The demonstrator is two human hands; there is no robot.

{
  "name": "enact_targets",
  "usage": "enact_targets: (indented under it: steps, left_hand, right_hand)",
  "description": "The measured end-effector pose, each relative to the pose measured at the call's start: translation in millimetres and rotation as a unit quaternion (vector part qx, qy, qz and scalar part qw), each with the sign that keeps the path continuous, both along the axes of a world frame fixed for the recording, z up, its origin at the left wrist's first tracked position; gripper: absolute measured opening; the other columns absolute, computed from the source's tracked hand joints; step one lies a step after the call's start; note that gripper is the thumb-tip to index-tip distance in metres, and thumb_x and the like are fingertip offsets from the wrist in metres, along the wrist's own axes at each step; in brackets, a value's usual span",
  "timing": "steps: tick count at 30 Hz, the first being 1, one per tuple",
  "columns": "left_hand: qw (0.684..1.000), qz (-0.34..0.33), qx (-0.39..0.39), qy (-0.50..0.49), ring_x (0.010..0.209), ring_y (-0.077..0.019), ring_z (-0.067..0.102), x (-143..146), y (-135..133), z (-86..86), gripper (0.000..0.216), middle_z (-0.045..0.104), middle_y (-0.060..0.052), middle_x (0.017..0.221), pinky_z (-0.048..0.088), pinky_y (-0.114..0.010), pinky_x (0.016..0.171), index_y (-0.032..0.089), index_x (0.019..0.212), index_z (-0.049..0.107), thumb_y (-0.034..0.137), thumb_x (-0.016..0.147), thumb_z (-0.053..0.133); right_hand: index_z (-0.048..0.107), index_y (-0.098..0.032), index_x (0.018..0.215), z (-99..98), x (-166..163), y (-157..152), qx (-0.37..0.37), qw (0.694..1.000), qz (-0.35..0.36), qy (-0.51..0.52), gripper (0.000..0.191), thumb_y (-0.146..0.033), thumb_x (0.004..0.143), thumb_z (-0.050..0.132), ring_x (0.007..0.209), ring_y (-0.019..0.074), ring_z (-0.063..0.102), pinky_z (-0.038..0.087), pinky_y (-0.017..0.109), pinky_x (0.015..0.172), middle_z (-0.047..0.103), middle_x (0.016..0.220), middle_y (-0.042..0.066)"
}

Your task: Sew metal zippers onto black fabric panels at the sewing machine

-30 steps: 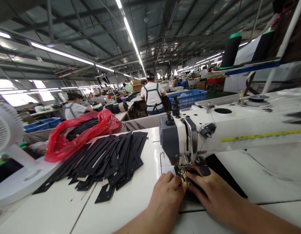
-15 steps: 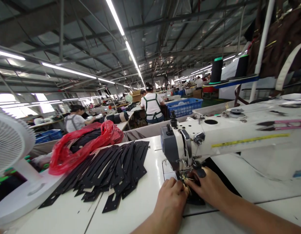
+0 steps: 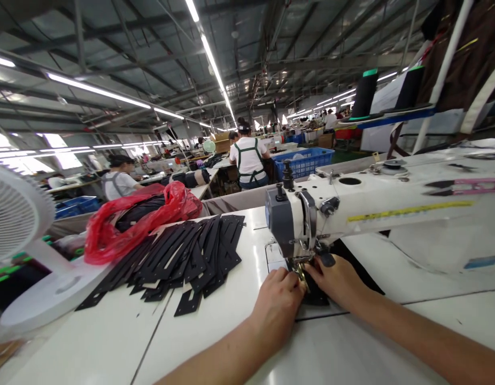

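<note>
A white sewing machine stands on the table, its needle area low at the front. Under its foot lies a flat black piece, running back beneath the arm. My left hand is closed at the piece's near left edge, fingers curled and tips partly hidden. Across from it, my right hand is closed with thumb and fingers bent onto the piece beside the foot. A small gold-coloured part shows between the hands; its kind is unclear.
Many black slotted strips lie fanned on the table to the left. Behind them sits a red plastic bag, with a white fan at far left. Thread cones stand at right; pink-handled snips rest on the machine. Co-workers sit beyond.
The view has shifted slightly, so the table and strips appear higher. Both hands stay by the needle area, with the left turned a little and more of its forearm showing.
</note>
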State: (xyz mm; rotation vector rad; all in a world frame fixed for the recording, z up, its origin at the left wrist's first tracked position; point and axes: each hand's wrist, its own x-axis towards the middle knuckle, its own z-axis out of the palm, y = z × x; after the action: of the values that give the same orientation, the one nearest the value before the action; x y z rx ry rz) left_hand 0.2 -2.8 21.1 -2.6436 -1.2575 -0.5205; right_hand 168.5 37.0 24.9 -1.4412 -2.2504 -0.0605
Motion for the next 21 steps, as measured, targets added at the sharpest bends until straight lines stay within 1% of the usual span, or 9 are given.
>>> enact_targets:
  steps: [3,5,6,7,9,12,15,21]
  left_hand:
    - [1.0,0.0,-0.002,-0.013,0.087,-0.0209,0.053,-1.7,-7.6,1.6,0.014,0.06,-0.003,0.09,0.048,-0.037,0.076,0.018,0.097,0.059,0.016,0.084,0.055]
    - [0.999,0.005,-0.005,-0.041,0.095,-0.021,0.055,-3.5,-14.5,-0.3,0.023,0.061,-0.006,0.1,0.047,-0.039,0.086,0.016,0.106,0.057,0.017,0.083,0.057]
    - [0.998,0.011,-0.007,-0.06,0.099,-0.021,0.055,-4.4,-17.9,-1.8,0.026,0.061,-0.007,0.105,0.045,-0.04,0.09,0.016,0.109,0.056,0.017,0.083,0.057]
    - [0.997,0.018,-0.008,-0.079,0.101,-0.021,0.056,-5.2,-20.8,-3.5,0.027,0.061,-0.008,0.109,0.045,-0.04,0.092,0.015,0.11,0.056,0.018,0.083,0.058]
    - [0.995,0.021,-0.001,-0.103,0.101,-0.0205,0.059,-6.4,-24.4,-6.5,0.022,0.063,-0.009,0.109,0.044,-0.041,0.095,0.016,0.106,0.059,0.021,0.084,0.057]
    - [0.995,-0.011,0.025,-0.099,0.098,-0.0185,0.062,-7.4,-24.2,-8.5,0.015,0.067,-0.007,0.101,0.045,-0.041,0.095,0.017,0.098,0.063,0.02,0.087,0.053]
    - [0.995,-0.033,0.047,-0.086,0.098,-0.0177,0.063,-8.0,-21.3,-8.3,0.017,0.068,-0.008,0.098,0.046,-0.04,0.095,0.016,0.098,0.063,0.019,0.09,0.048]
    - [0.993,-0.05,0.076,-0.076,0.101,-0.0192,0.062,-9.6,-17.5,-9.9,0.023,0.067,-0.01,0.104,0.046,-0.042,0.095,0.014,0.101,0.062,0.019,0.094,0.041]
  right_hand:
    - [0.063,-0.018,0.102,0.7,10.7,-26.0,0.04,0.991,0.123,-0.017,0.024,-0.025,0.086,0.047,0.096,0.0218,0.059,0.046,0.037,0.085,0.065,0.104,0.009]
    - [0.059,-0.016,0.113,-1.3,16.3,-40.1,0.087,0.976,0.197,-0.022,0.031,-0.024,0.084,0.051,0.105,0.023,0.056,0.045,0.04,0.09,0.062,0.112,0.011]
    - [0.058,-0.013,0.115,-2.1,17.8,-44.7,0.103,0.97,0.218,-0.021,0.032,-0.021,0.084,0.05,0.104,0.0231,0.056,0.046,0.04,0.089,0.062,0.112,0.012]
    - [0.057,-0.012,0.115,-2.6,18.4,-47.5,0.11,0.967,0.227,-0.017,0.032,-0.018,0.084,0.049,0.103,0.0226,0.057,0.047,0.04,0.088,0.062,0.111,0.012]
    - [0.059,-0.012,0.112,-2.3,17.6,-48.7,0.105,0.967,0.232,-0.007,0.031,-0.014,0.085,0.046,0.099,0.0215,0.058,0.049,0.038,0.086,0.064,0.106,0.011]
    - [0.062,-0.013,0.11,-0.8,15.3,-45.7,0.104,0.966,0.237,0.005,0.031,-0.012,0.085,0.044,0.096,0.021,0.059,0.05,0.037,0.085,0.066,0.103,0.01]
    - [0.063,-0.013,0.108,-1.0,14.3,-44.0,0.114,0.965,0.234,0.009,0.031,-0.01,0.085,0.042,0.096,0.0207,0.06,0.05,0.036,0.084,0.067,0.103,0.01]
    - [0.066,-0.011,0.101,-2.6,11.7,-41.5,0.117,0.966,0.231,0.015,0.031,-0.009,0.086,0.039,0.092,0.0204,0.061,0.051,0.034,0.081,0.067,0.099,0.011]
